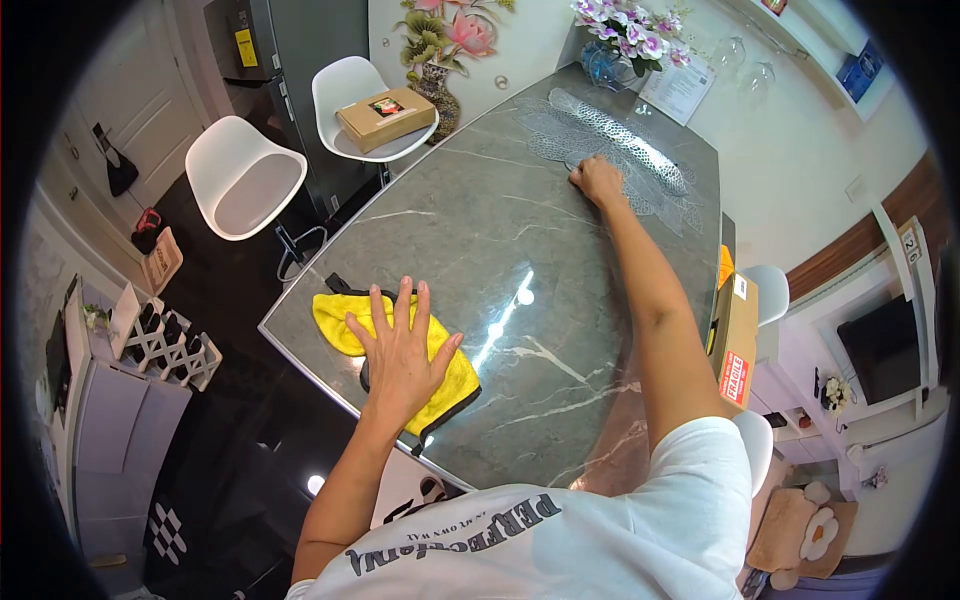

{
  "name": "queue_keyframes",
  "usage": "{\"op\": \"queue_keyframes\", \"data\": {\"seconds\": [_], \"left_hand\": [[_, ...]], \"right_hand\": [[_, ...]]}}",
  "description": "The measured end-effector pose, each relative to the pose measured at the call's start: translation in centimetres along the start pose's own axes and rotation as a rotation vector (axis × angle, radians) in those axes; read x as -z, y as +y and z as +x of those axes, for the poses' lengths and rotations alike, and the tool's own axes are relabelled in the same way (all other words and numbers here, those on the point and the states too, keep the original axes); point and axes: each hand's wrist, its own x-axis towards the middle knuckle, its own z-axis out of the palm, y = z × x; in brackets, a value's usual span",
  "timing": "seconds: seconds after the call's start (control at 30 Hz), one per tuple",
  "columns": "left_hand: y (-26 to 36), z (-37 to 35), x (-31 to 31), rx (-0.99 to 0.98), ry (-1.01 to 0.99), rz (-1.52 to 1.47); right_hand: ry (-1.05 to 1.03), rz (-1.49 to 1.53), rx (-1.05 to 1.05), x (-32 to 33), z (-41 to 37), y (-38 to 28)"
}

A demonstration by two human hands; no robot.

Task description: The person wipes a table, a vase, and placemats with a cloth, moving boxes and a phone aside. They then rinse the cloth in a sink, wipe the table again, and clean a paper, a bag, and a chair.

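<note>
My left hand [397,365] lies flat with fingers spread on a yellow cleaning cloth [455,388] with dark edging. The cloth rests rumpled at the near left edge of the grey marble-patterned table [470,250]. Stretched out to the far side, my right hand [600,182] is closed at the near edge of a silver openwork placemat [570,140]; its fingertips are mostly hidden. Part of the placemat is curled up into a shiny ridge, and its lacy border spreads over the tabletop.
At the table's far end stand a glass vase of orchids [640,38] and a printed sheet [678,88]. White chairs [243,180] line the left side, one bearing a cardboard box [386,118]. Another box [736,340] with a red label is by the right edge.
</note>
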Motion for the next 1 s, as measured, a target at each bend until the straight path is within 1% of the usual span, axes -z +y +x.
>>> {"op": "queue_keyframes", "data": {"seconds": [0.1,0.2,0.27,0.3,0.33,0.4,0.43,0.47,0.53,0.57,0.63,0.67,0.7,0.73,0.77,0.8,0.83,0.87,0.9,0.97,1.0], "left_hand": [[0.0,0.0,0.1,-0.001,-0.005,0.007],[-0.2,-0.1,0.1,-0.01,-0.001,0.01],[-0.3,0.0,0.2,-0.016,0.013,-0.004],[-0.2,-0.1,0.2,-0.024,0.021,-0.019],[-0.2,-0.1,0.2,-0.019,0.021,-0.021],[-0.3,-0.1,0.2,-0.013,0.034,-0.026],[-0.4,-0.1,0.1,-0.01,0.027,-0.024],[-0.4,-0.2,-0.1,-0.018,0.048,-0.018],[-0.5,-0.3,0.0,-0.037,0.075,-0.014],[-0.7,-0.3,-0.2,-0.045,0.062,-0.022],[-1.2,-0.3,-0.9,-0.042,0.09,-0.037],[-1.4,-0.3,-1.0,-0.051,0.116,-0.036],[-1.7,-0.2,-0.9,-0.063,0.103,-0.039],[-2.2,-0.2,-0.7,-0.089,0.103,-0.043],[-2.8,-0.1,-0.6,-0.112,0.109,-0.046],[-3.6,-0.1,-0.4,-0.133,0.185,-0.02],[-4.9,-0.1,0.0,-0.139,0.185,-0.024],[-6.2,-0.2,0.4,-0.112,0.193,0.027],[-7.4,-0.5,0.8,-0.081,0.206,0.077],[-9.0,-1.1,1.7,-0.071,0.246,0.099],[-9.6,-1.3,2.0,-0.059,0.252,0.091]], "right_hand": [[-0.066,-0.06,-0.004,0.1,0.9,0.3],[-0.052,0.089,-0.197,1.2,3.2,2.5],[0.185,0.179,-0.251,1.9,5.6,5.8],[0.351,0.15,-0.227,3.7,5.6,6.6],[0.359,0.164,-0.348,6.4,5.8,6.9],[0.52,0.105,-0.297,10.7,6.4,8.6],[0.592,0.048,-0.224,13.1,6.4,9.0],[0.564,-0.043,-0.181,16.0,5.8,8.4],[0.681,-0.128,0.071,19.4,4.6,7.5],[0.67,-0.136,0.062,21.1,3.3,6.4],[0.596,-0.175,0.336,23.7,-0.8,2.6],[0.584,-0.181,0.322,24.2,-3.3,0.7],[0.499,-0.204,0.378,24.6,-6.3,-1.3],[0.415,-0.224,0.432,24.7,-9.3,-2.8],[0.395,-0.213,0.46,23.2,-11.8,-3.2],[0.266,-0.313,0.464,23.1,-15.3,-5.4],[0.233,-0.248,0.538,22.2,-18.8,-7.5],[0.175,-0.244,0.561,20.8,-22.0,-8.9],[0.047,-0.206,0.551,19.8,-25.1,-10.4],[-0.202,-0.147,0.463,20.0,-30.4,-14.2],[-0.315,-0.065,0.431,19.7,-32.2,-15.3]]}}
